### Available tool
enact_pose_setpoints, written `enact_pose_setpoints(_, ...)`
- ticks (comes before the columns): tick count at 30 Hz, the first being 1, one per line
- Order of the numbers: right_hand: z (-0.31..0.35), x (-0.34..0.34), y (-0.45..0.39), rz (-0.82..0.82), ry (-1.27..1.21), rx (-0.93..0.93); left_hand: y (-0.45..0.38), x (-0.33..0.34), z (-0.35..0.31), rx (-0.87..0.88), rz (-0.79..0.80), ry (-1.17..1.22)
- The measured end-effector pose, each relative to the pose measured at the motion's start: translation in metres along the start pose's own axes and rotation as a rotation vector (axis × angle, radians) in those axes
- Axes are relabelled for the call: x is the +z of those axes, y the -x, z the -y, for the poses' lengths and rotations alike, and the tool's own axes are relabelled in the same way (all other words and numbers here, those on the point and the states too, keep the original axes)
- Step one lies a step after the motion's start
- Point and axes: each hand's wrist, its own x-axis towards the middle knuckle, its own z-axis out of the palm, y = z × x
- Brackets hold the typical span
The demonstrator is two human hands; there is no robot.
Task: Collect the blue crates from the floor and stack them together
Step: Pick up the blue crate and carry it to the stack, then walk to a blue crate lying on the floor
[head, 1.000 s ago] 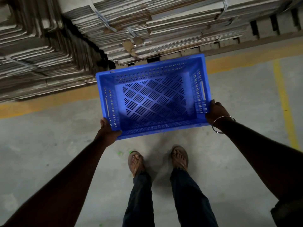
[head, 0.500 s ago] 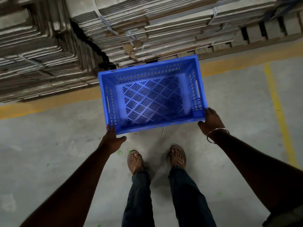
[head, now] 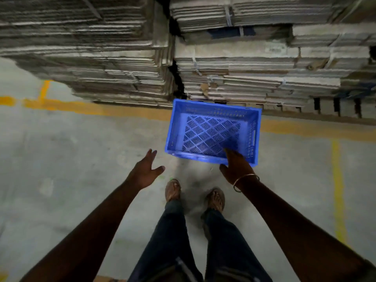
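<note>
Blue slotted plastic crate sits on grey concrete floor, far side by the stacked flat cardboard bundles. My L hand is open, fingers spread, just left of the crate, not touching. My R hand is at near-right rim, can't tell if gripping. Step: pickup, I think. Next needs both hands on the rim, then lift to the stack.

Bare floor left of crate; cardboard stacks close behind.
</note>
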Motion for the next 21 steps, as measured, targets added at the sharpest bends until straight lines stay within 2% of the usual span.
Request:
enact_pose_setpoints(7, 0.08, -0.018, 0.057, 0.089, 0.134, -0.211, 0.125, -0.016, 0.053, -0.167, -0.086, 0.154)
enact_pose_setpoints(13, 0.145, 0.004, 0.089, 0.203, 0.314, -0.316, 0.206, -0.021, 0.126, -0.271, -0.208, 0.309)
enact_pose_setpoints(21, 0.283, 0.087, 0.112, 0.307, 0.451, -0.498, 0.309, -0.032, 0.25, -0.412, -0.425, 0.539)
